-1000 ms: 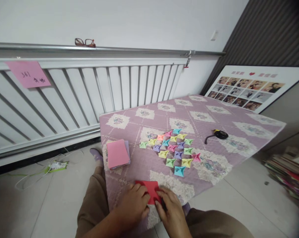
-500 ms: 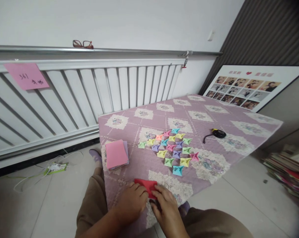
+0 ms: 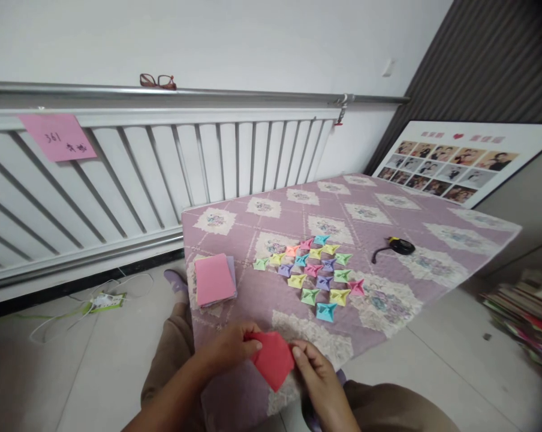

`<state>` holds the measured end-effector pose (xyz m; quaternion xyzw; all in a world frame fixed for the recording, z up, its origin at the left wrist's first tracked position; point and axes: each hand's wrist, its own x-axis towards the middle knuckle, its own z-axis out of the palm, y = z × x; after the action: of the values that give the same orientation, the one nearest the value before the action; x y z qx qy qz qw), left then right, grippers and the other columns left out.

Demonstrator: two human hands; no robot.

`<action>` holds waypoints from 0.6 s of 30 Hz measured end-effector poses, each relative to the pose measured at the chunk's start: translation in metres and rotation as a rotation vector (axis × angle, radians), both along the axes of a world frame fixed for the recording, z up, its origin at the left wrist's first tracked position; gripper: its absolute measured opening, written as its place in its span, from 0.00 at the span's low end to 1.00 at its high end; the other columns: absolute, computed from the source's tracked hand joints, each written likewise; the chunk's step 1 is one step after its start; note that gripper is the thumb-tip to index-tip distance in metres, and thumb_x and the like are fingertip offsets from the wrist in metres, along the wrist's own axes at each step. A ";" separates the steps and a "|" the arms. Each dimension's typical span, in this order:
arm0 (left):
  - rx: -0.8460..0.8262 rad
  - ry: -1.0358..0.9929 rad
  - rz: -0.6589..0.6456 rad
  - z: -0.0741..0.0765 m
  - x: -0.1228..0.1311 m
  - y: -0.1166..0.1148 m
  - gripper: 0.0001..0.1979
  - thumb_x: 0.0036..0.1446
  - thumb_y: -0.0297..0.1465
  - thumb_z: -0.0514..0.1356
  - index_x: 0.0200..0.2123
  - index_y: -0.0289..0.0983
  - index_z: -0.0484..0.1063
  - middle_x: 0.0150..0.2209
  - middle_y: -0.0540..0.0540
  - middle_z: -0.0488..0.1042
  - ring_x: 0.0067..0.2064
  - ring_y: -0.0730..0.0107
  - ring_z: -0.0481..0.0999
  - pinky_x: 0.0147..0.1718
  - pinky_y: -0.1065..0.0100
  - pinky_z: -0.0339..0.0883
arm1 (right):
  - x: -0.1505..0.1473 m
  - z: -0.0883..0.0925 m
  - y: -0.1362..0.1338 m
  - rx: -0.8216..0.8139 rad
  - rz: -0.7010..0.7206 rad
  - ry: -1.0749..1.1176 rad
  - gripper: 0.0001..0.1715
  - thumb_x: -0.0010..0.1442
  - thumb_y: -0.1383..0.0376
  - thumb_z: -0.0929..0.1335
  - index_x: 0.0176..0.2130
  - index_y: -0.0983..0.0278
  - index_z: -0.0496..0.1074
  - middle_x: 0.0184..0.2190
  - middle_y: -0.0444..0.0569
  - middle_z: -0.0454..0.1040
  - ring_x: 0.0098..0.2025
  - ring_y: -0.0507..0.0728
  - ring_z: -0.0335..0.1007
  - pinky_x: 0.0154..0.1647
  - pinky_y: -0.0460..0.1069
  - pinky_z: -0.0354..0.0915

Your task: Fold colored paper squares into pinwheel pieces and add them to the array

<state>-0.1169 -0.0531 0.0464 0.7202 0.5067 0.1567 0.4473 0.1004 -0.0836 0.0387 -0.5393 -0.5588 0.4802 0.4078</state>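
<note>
A red sheet of paper [image 3: 273, 358] is held up a little above the near edge of the purple patterned tablecloth [image 3: 379, 222]. My left hand [image 3: 228, 348] pinches its left corner and my right hand [image 3: 313, 371] pinches its right edge; both are closed on it. Beyond my hands lie several small folded paper shapes [image 3: 313, 273] in mixed colours, spread in a cluster. A stack of pink paper squares [image 3: 213, 279] sits at the left of the cloth.
A black object with a cord [image 3: 399, 246] lies at the right of the table. A white radiator [image 3: 163, 174] with a pink note [image 3: 57, 137] and glasses [image 3: 157, 80] on its rail stands behind. A photo board [image 3: 451, 159] leans right; books [image 3: 523, 312] and cables [image 3: 95, 300] lie on the floor.
The red paper was pressed flat on the cloth under both hands; now it is lifted and opened out wider between them. My hands have drawn slightly apart.
</note>
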 end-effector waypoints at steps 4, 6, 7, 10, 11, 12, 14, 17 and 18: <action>0.003 0.114 -0.158 0.006 -0.009 0.024 0.09 0.50 0.28 0.55 0.34 0.35 0.73 0.29 0.52 0.74 0.30 0.72 0.69 0.25 0.74 0.57 | 0.011 -0.013 0.005 0.149 -0.094 -0.181 0.17 0.59 0.53 0.64 0.38 0.62 0.73 0.33 0.50 0.77 0.36 0.58 0.73 0.39 0.49 0.68; 0.010 0.179 -0.254 0.009 -0.008 0.036 0.08 0.48 0.27 0.57 0.31 0.37 0.75 0.28 0.52 0.75 0.28 0.73 0.69 0.24 0.75 0.57 | 0.011 -0.016 0.003 0.264 -0.020 -0.272 0.13 0.61 0.57 0.63 0.38 0.61 0.73 0.34 0.50 0.76 0.38 0.58 0.73 0.41 0.50 0.68; 0.015 0.220 -0.301 0.011 -0.006 0.042 0.08 0.47 0.27 0.58 0.31 0.37 0.76 0.27 0.53 0.75 0.27 0.73 0.69 0.24 0.75 0.57 | 0.010 -0.016 0.002 0.323 0.027 -0.310 0.11 0.61 0.60 0.63 0.37 0.60 0.73 0.35 0.49 0.76 0.39 0.57 0.73 0.42 0.50 0.68; 0.044 0.367 -0.417 0.018 0.005 0.057 0.07 0.47 0.29 0.60 0.30 0.39 0.77 0.26 0.52 0.77 0.25 0.72 0.68 0.22 0.74 0.57 | 0.002 -0.015 -0.001 0.469 0.118 -0.389 0.09 0.62 0.64 0.63 0.37 0.58 0.73 0.39 0.50 0.76 0.44 0.58 0.72 0.45 0.51 0.68; 0.062 0.418 -0.451 0.021 0.010 0.062 0.06 0.46 0.28 0.61 0.29 0.39 0.77 0.26 0.51 0.77 0.24 0.72 0.69 0.22 0.74 0.58 | -0.001 -0.014 -0.001 0.500 0.129 -0.407 0.09 0.61 0.66 0.63 0.36 0.58 0.73 0.41 0.50 0.76 0.45 0.58 0.72 0.46 0.52 0.68; 0.084 0.469 -0.483 0.023 0.015 0.066 0.06 0.45 0.27 0.61 0.29 0.39 0.77 0.26 0.50 0.77 0.24 0.71 0.69 0.22 0.73 0.59 | -0.003 -0.014 0.000 0.525 0.135 -0.421 0.09 0.61 0.67 0.63 0.36 0.58 0.72 0.42 0.50 0.75 0.45 0.58 0.72 0.46 0.52 0.68; 0.132 0.565 -0.542 0.025 0.026 0.073 0.07 0.43 0.24 0.61 0.27 0.39 0.77 0.25 0.49 0.78 0.24 0.69 0.70 0.24 0.71 0.61 | -0.006 -0.015 0.003 0.556 0.150 -0.441 0.10 0.61 0.69 0.62 0.35 0.59 0.72 0.41 0.51 0.76 0.44 0.58 0.72 0.45 0.53 0.68; 0.197 0.687 -0.606 0.026 0.041 0.083 0.09 0.40 0.21 0.61 0.26 0.37 0.77 0.25 0.45 0.78 0.25 0.66 0.72 0.25 0.70 0.64 | -0.005 -0.018 0.007 0.593 0.189 -0.454 0.12 0.60 0.71 0.61 0.37 0.59 0.72 0.40 0.51 0.76 0.43 0.58 0.72 0.44 0.53 0.69; 0.218 0.716 -0.621 0.025 0.045 0.086 0.09 0.40 0.20 0.61 0.25 0.37 0.77 0.26 0.44 0.79 0.25 0.65 0.73 0.25 0.69 0.65 | -0.004 -0.019 0.007 0.603 0.200 -0.457 0.12 0.60 0.72 0.62 0.38 0.59 0.72 0.41 0.51 0.76 0.43 0.58 0.72 0.44 0.53 0.69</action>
<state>-0.0720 0.0326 0.0715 0.8888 0.3704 -0.1896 0.1923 0.0965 -0.0762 0.0201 -0.4313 -0.8009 0.1995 0.3642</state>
